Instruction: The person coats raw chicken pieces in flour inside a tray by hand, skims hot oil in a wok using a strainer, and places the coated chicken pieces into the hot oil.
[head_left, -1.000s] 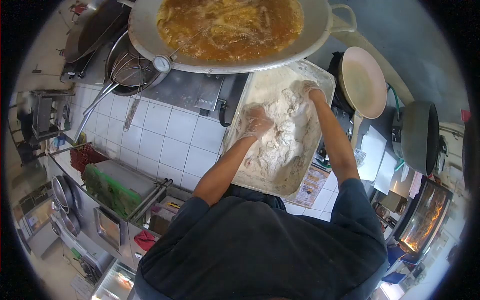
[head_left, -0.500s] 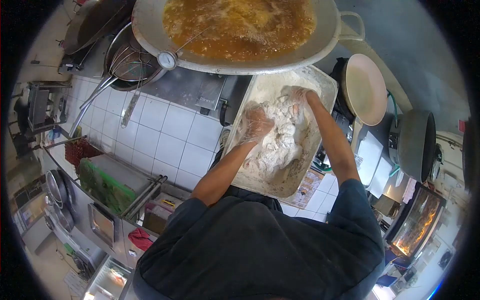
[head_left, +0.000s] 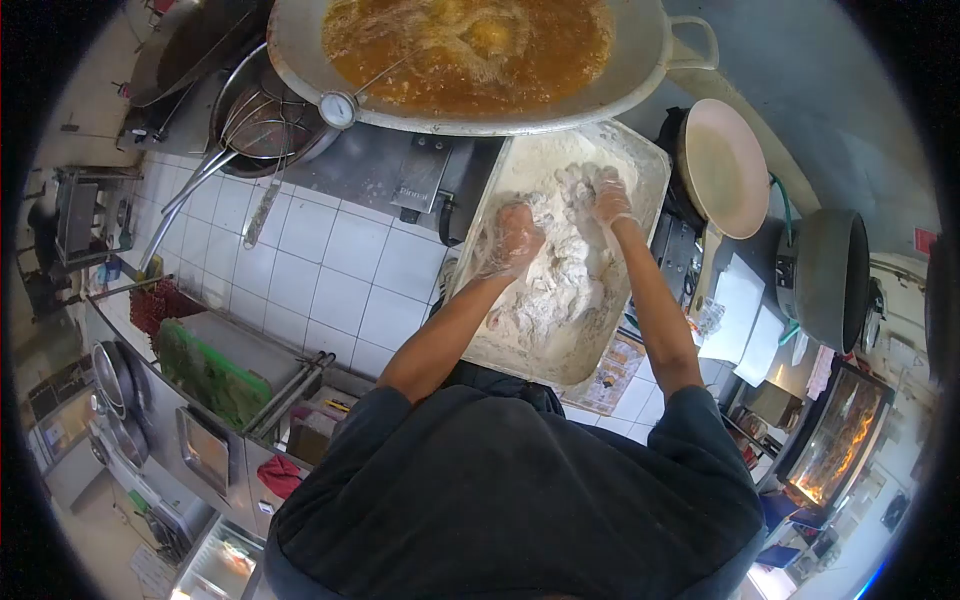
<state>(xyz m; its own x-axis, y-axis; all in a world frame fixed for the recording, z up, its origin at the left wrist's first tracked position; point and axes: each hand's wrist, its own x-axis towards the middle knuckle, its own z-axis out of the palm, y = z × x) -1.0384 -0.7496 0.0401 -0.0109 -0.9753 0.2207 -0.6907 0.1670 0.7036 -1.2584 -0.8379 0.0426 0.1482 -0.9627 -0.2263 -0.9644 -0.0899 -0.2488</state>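
Observation:
A deep rectangular metal tray [head_left: 652, 180] holds white flour and several lumpy, flour-coated pieces [head_left: 568, 275]. What lies under the coating cannot be made out. Both hands wear clear plastic gloves and are down in the tray. My left hand [head_left: 515, 238] is at its left side, fingers curled in beside the heap; anything in them is hidden. Toward the far right part of the tray, my right hand [head_left: 612, 198] has its fingers bent around a floured piece [head_left: 577, 182].
Beyond the tray sits a large wok [head_left: 640, 85] of bubbling oil, a dial thermometer [head_left: 338, 109] at its rim. Left of it, a pot holds a whisk [head_left: 258, 125] and strainer. A pale frying pan [head_left: 728, 165] and a dark pot [head_left: 832, 285] stand at right.
My right hand has moved slightly down in view and its fingers now bend around a floured piece. My left hand stays near the same spot, more curled. The view has shifted slightly.

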